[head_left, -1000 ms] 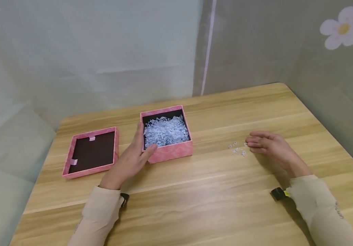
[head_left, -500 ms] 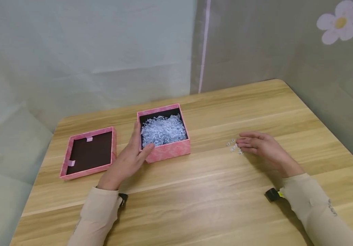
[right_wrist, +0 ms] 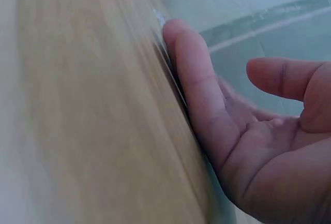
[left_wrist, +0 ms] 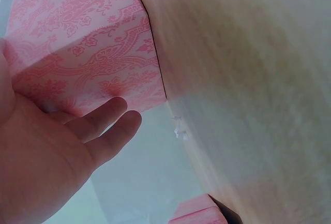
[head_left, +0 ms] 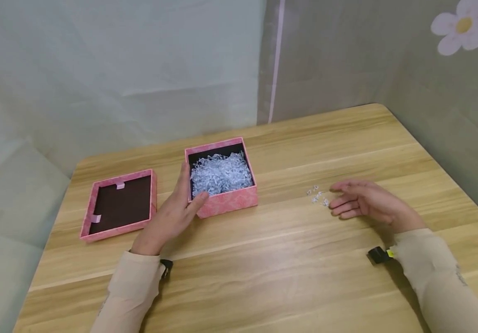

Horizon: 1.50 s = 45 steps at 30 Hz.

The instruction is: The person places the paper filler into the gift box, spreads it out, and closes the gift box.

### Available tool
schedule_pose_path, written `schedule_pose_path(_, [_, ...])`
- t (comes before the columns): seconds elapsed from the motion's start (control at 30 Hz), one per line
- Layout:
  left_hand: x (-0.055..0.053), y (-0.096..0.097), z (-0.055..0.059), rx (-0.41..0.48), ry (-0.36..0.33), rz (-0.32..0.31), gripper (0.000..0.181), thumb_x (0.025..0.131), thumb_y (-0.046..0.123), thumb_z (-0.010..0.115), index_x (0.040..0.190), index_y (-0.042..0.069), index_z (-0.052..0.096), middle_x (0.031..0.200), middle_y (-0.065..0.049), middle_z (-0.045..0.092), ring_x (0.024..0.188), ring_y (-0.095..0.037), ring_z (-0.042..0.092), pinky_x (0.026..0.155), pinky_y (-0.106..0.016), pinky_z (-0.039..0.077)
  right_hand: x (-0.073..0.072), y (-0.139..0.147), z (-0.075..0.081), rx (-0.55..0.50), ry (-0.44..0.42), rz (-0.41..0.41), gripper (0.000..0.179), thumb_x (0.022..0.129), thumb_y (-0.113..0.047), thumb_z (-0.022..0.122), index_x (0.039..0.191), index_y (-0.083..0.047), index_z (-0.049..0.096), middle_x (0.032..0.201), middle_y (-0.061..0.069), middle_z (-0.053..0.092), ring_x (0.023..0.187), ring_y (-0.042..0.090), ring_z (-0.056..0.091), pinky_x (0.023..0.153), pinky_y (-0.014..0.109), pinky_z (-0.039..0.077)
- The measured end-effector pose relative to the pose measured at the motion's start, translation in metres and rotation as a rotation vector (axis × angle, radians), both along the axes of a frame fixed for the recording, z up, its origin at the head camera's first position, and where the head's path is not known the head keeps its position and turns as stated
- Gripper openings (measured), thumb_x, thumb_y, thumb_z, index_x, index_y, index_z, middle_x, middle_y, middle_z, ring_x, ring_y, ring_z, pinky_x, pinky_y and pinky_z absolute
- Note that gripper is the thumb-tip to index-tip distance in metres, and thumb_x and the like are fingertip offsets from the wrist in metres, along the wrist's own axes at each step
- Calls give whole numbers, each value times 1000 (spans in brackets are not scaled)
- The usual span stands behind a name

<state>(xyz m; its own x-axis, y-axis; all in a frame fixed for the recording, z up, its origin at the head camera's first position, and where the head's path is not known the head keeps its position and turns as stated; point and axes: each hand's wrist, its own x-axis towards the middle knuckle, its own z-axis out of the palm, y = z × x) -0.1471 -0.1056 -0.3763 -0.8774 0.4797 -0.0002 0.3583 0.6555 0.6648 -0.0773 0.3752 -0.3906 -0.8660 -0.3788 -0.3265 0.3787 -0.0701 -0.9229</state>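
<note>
In the head view, a square pink box (head_left: 227, 204) stands open-topped at the middle back, holding white shredded filler (head_left: 221, 173). My left hand (head_left: 170, 217) rests against its left side, thumb at the front corner. The left wrist view has those fingers (left_wrist: 111, 138) lying along the patterned box wall (left_wrist: 93, 43), not wrapped round it. To the right, my right hand (head_left: 368, 203) is beside a few loose filler shreds (head_left: 317, 196) on the table, fingers loosely bent. The right wrist view places that hand (right_wrist: 232, 125) low along the tabletop, thumb apart, with nothing visible in it.
A pink box lid (head_left: 120, 203) with a dark inside lies upturned to the left of the box. The wood-grain table (head_left: 264, 277) reaches back to a pale curtain (head_left: 160, 69), and a grey curtain (head_left: 430, 92) borders its right side.
My right hand first moved left over the shreds, then drew back right and turned, so its palm shows more. The shreds lie slightly closer together. My left hand has stayed at the box.
</note>
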Motion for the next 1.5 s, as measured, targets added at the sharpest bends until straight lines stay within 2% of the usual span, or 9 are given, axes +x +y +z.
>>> schedule_pose_path(0.13, [-1, -1, -1, 10, 1, -1, 89, 106, 49, 45, 159, 22, -21, 167, 1, -18, 153, -26, -3, 120, -53, 11, -12, -10, -1, 64, -40, 12, 62, 111, -19, 40, 155, 9, 5, 106, 23, 71, 94, 33, 73, 82, 45, 58])
schedule_pose_path(0.23, [0, -2, -3, 4, 3, -1, 89, 106, 49, 45, 159, 20, -21, 167, 0, -17, 153, -28, -3, 120, -53, 10, -22, -18, -1, 62, -51, 6, 68, 111, -21, 41, 157, 4, -1, 107, 23, 71, 94, 33, 73, 82, 44, 59])
schedule_pose_path(0.4, [1, -3, -5, -3, 0, 5, 89, 106, 50, 45, 159, 19, -20, 167, 0, -16, 153, -28, -2, 119, -53, 11, -31, -23, -3, 36, -49, 0, 66, 111, -21, 40, 158, 3, 2, 110, 21, 71, 95, 31, 72, 83, 42, 58])
schedule_pose_path(0.7, [1, -1, -2, 9, 8, 4, 89, 106, 50, 45, 160, 22, -20, 167, 2, -17, 153, -28, -2, 119, -54, 12, -29, -7, 1, 74, -20, -12, 62, 111, -21, 40, 155, 8, 8, 101, 16, 72, 85, 27, 73, 75, 40, 60])
schedule_pose_path(1.0, [1, -3, -4, -4, -8, 14, 90, 106, 49, 45, 160, 19, -19, 167, 0, -16, 153, -30, -2, 119, -56, 12, -45, -29, 2, 124, 52, 14, 60, 110, -22, 45, 157, 0, 16, 99, 17, 66, 72, 22, 70, 66, 35, 59])
schedule_pose_path(1.17, [1, -2, -5, 11, 9, 4, 89, 106, 48, 46, 160, 21, -19, 167, 2, -16, 153, -26, -3, 119, -54, 12, -40, -26, 6, 211, 79, -22, 51, 110, -19, 44, 153, 2, 27, 83, 11, 61, 61, 16, 60, 57, 29, 54])
schedule_pose_path(1.27, [-1, -1, -4, 15, 14, 2, 89, 106, 49, 46, 160, 22, -19, 167, 3, -16, 153, -24, -4, 119, -54, 11, -32, -24, 7, 243, 67, 56, 52, 109, -21, 45, 154, 1, 27, 86, 15, 63, 63, 19, 63, 58, 32, 56])
schedule_pose_path(1.4, [-1, -1, -1, -1, 7, 8, 88, 105, 51, 45, 159, 24, -20, 167, 4, -16, 153, -26, -1, 119, -54, 12, -21, -27, 3, 114, 20, 187, 61, 110, -19, 44, 158, 1, 13, 102, 21, 68, 74, 25, 71, 64, 37, 60])
schedule_pose_path(1.5, [-1, 1, -2, -3, -1, 9, 89, 105, 52, 44, 159, 24, -20, 167, 3, -16, 153, -29, 0, 119, -55, 12, -19, -29, -3, -18, -14, 168, 61, 111, -15, 40, 157, 4, 5, 111, 21, 69, 82, 26, 73, 69, 38, 60])
